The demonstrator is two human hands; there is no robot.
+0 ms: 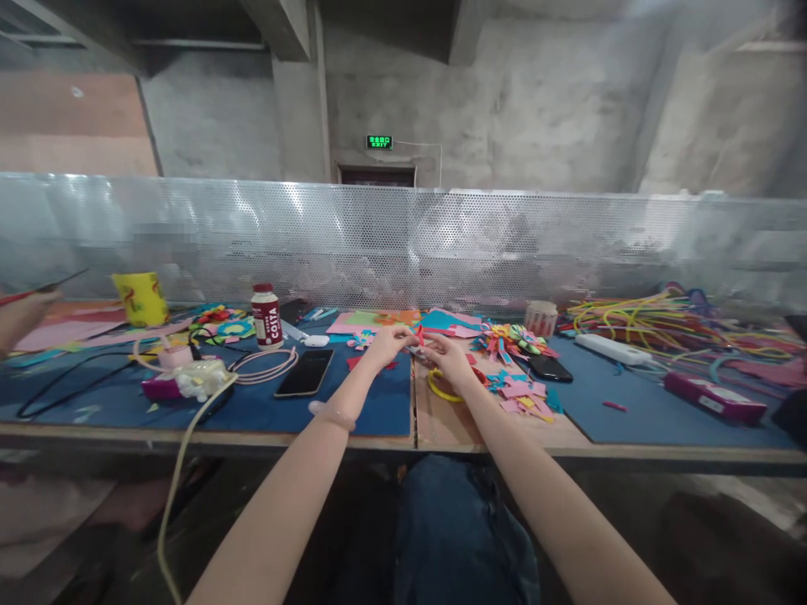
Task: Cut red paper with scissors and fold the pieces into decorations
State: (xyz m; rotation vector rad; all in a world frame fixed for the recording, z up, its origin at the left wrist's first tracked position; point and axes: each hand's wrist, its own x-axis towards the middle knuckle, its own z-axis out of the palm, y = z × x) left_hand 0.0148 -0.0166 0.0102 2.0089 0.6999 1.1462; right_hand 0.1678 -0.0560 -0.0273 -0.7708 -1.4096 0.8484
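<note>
Above the table's middle, my left hand (pixel 389 344) and my right hand (pixel 449 356) meet with fingers pinched. Between their fingertips is a small red piece (pixel 420 335), perhaps paper or felt. Something greyish shows just under it, too small to make out. Below my right hand lies a yellow ring (pixel 443 388), probably a roll of tape, partly hidden by the wrist. Pink and blue cut scraps (pixel 523 395) spread to its right, with a pile of colourful cut pieces (pixel 512 340) behind. Coloured sheets (pixel 450 322) lie beyond my hands.
A dark phone (pixel 305 373) and a Costa bottle (pixel 266 318) stand left, near a cabled plug cluster (pixel 202 378). Another person's hand (pixel 31 311) is at far left by a yellow container (pixel 141 299). Rightward lie a white power strip (pixel 613 349), bundled pipe cleaners (pixel 636 323) and a purple box (pixel 714 397).
</note>
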